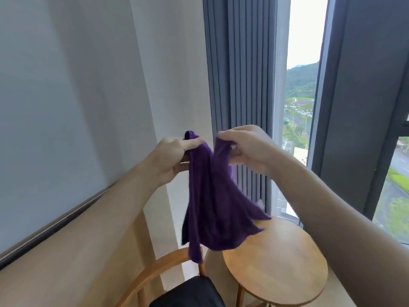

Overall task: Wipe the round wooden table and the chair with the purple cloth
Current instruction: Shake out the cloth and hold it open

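1. The purple cloth (212,200) hangs in the air at the centre of our view, held up by its top edge between both hands, its loose lower folds dangling above the chair and the near edge of the table without touching either, as far as we can tell.
2. Our left hand (174,158) pinches the cloth's top corner at about 9 o'clock from the cloth's upper middle, thumb and fingers clamped on the fabric, a small tuft sticking up above the grip.
3. Our right hand (245,147) grips the other top corner at about 3 o'clock, fingers curled down over the fabric and closed on it.
4. The round wooden table (278,264) stands at 5 o'clock from the cloth, below it.
5. The wooden chair (155,271), with a curved backrest and a dark seat cushion (194,293), sits at 7 o'clock, just beside the table.
6. Grey curtains (241,85) and a window (303,85) stand behind, at 12 to 2 o'clock.
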`<state>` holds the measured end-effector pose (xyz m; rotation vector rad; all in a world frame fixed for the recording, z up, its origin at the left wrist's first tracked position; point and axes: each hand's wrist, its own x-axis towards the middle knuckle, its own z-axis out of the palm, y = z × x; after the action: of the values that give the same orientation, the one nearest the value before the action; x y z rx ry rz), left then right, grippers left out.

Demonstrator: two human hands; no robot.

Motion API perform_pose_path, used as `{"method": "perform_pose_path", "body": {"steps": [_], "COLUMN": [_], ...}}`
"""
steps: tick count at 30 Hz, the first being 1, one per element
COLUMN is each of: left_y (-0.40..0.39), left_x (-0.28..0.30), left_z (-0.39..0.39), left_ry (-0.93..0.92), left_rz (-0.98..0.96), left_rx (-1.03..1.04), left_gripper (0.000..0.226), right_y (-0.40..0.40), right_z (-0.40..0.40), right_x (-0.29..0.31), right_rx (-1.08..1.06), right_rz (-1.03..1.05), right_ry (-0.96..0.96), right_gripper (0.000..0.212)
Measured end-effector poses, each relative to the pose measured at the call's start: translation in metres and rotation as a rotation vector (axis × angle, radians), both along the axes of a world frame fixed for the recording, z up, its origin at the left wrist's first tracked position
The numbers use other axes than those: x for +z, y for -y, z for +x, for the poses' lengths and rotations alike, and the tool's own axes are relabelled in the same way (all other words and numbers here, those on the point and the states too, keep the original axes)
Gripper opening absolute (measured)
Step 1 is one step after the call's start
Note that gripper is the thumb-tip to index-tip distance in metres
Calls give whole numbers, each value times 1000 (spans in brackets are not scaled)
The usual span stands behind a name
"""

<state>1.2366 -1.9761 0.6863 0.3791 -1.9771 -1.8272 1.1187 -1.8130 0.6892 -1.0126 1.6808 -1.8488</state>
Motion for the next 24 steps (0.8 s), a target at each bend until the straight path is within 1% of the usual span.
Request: {"method": "perform_pose_path", "body": {"steps": [2, 4, 5, 6, 7, 8, 9, 10, 11, 12, 13, 14, 15, 16, 17, 18, 21, 22, 24], "left_y": [-12, -15, -14, -13, -12, -14, -17, -21, -24, -28, -29, -29, -30, -32, -35, -41, -80, -96, -134], "left_x": [-3, -7, -9, -11, -13, -15, -17, -19, -20, -21, -22, -22, -22, -22, -26, -30, -46, -53, -56], "left_z": [-3, -2, -2, -3, -4, -5, -7, -10, -13, -16, -19, -23, -26, -31, -36, -43, -71, -80, -97], "left_ry": [-23, -55, -78, -94, -101, -101, -98, -91, -85, -79, -76, -71, -63, -49, -30, -12, 26, 26, 7], "left_rz": [-38, -46, -44, -47, -60, -76, -92, -104, -116, -126, -135, -143, -155, -178, -221, -268, -390, -400, -387], "left_rx": [-95, -145, -165, -179, -188, -203, -232, -274, -315, -354, -377, -394, -404, -408, -398, -383, -367, -378, -421], "left_gripper": [42, 57, 56, 50, 40, 31, 25, 24, 23, 23, 24, 24, 25, 25, 23, 21, 16, 16, 17], "right_y": [3, -6, -12, -19, -27, -35, -42, -50, -55, -63, -73, -85, -100, -118, -135, -152, -197, -213, -249], "right_z": [17, 21, 19, 15, 8, 1, -6, -10, -13, -19, -25, -33, -39, -45, -51, -54, -57, -57, -55], "right_x": [3, 5, 6, 6, 4, 0, -6, -15, -26, -37, -47, -54, -58, -60, -61, -62, -69, -71, -67], "right_rx": [154, 244, 241, 172, 53, -62, -109, -68, 11, 56, 60, 20, -32, -83, -123, -150, -259, -302, -380], "right_rz": [34, 70, 80, 93, 115, 155, 228, 331, 449, 559, 612, 589, 512, 412, 321, 272, 315, 310, 258], "right_ry": [-36, -57, -88, -185, -317, -430, -493, -509, -494, -482, -476, -470, -429, -349, -266, -226, -285, -312, -350], "right_gripper": [32, 34, 32, 27, 23, 28, 41, 54, 60, 55, 40, 25, 14, 11, 13, 14, 8, 6, 9]}}
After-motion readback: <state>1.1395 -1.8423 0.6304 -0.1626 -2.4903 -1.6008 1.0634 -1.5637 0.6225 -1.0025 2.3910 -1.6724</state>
